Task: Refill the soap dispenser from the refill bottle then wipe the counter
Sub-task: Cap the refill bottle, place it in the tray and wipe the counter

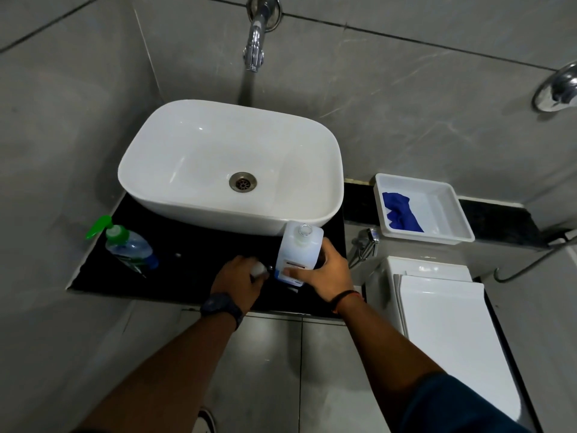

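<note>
White rectangular plastic refill bottle [298, 254] is stood upright on the black polished stone surface [187, 260], just in front of the white ceramic vessel basin [231, 167], neck uncapped and open at the top. Right hand [321, 275] is wrapped around the bottle's right side and lower front, fingers [295, 272] closed on the label area. Left hand [239, 281] is held just left of the bottle base, fingers curled shut on a small white cap-like object [259, 270]; whether it touches the surface cannot be told. Clear soap dispenser with green pump head [125, 246] is stood at the left end of the surface, well apart from both hands, pump still fitted. Blue crumpled cloth [401, 212] is lying in the white plastic rectangular tray [449, 210] on the dark ledge right of the basin. Chrome wall tap [256, 42] is mounted above the basin. White closed toilet lid [452, 339] is seen at lower right. Black wristwatch [221, 307] is worn on the left wrist.
</note>
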Demonstrator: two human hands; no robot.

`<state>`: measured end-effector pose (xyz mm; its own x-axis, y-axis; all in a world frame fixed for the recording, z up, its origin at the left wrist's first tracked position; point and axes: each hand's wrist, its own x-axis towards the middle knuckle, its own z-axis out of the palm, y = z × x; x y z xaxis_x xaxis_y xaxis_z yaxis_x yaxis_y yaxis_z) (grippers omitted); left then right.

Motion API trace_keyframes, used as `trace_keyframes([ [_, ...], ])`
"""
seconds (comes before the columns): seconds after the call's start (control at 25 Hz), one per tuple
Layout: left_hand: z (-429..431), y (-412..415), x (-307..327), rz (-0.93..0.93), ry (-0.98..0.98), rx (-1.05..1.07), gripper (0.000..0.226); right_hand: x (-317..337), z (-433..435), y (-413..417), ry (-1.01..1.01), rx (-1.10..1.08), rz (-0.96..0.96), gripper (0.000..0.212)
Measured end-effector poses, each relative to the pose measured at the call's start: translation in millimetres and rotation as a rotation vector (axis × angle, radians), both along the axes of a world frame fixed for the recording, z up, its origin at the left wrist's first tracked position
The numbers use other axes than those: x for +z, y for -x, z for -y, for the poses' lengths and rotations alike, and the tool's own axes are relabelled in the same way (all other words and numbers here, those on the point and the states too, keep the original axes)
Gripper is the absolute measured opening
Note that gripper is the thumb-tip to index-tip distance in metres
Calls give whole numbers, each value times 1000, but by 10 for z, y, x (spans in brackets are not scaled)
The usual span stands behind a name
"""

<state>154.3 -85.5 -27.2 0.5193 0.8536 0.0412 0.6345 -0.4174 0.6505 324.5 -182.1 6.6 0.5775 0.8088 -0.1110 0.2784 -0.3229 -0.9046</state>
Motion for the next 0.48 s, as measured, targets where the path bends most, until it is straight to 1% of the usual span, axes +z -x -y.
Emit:
trace_keyframes([
  [0.08, -61, -74, 292, 215, 71, 194, 31, 93, 1, 2, 18, 3, 19, 73],
  [0.12, -98, -113, 468, 288, 45, 232, 31, 166, -7, 5, 25, 8, 29, 73],
  [0.28, -199, -274, 1241, 501, -192, 172, 33, 567, -127, -2, 18, 51, 67, 73],
  [0.36, -209, -342, 1591, 624, -246, 173, 33, 808, -183, -15, 20, 74, 102, 75],
  [0.4, -209, -368, 1742, 661, -259, 156, 32, 925, -203, -23, 22, 86, 126, 76],
  [0.48, -219, -396, 1970, 671, -318, 84, 28, 1151, -234, -46, 20, 95, 181, 77],
])
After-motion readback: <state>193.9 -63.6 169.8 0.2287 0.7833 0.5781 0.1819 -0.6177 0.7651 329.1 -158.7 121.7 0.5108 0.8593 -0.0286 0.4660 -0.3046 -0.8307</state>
